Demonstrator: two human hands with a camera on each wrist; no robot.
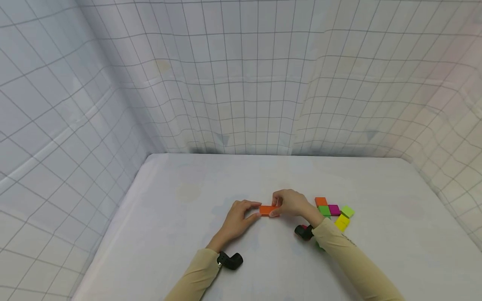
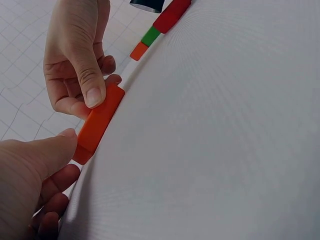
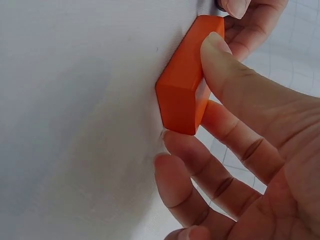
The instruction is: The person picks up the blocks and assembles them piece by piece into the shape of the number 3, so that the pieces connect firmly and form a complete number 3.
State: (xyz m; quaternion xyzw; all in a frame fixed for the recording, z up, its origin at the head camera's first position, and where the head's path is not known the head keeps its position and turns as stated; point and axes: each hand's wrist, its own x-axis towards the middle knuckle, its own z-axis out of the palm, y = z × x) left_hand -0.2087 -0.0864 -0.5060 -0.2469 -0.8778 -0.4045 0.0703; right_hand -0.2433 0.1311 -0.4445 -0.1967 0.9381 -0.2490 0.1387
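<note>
An orange rectangular block (image 1: 265, 210) lies on the white tabletop between both hands, its long side running left to right. The right hand (image 1: 291, 203) pinches its right part, with the thumb on the side facing the person. At the opposite end, the left hand (image 1: 238, 219) holds the block's corners between thumb and index finger. In the left wrist view, the left thumb meets the near end of the orange block (image 2: 102, 120). The right wrist view shows the right thumb pressed along the orange block (image 3: 182, 67), other fingers curled beside it.
Right of the hands lies a loose group of small blocks: orange (image 1: 321, 201), green (image 1: 324, 210), magenta (image 1: 334, 210), lime (image 1: 347, 211) and yellow (image 1: 342, 223). The right forearm partly covers more blocks. White grid-patterned curtains (image 1: 256, 83) surround the table.
</note>
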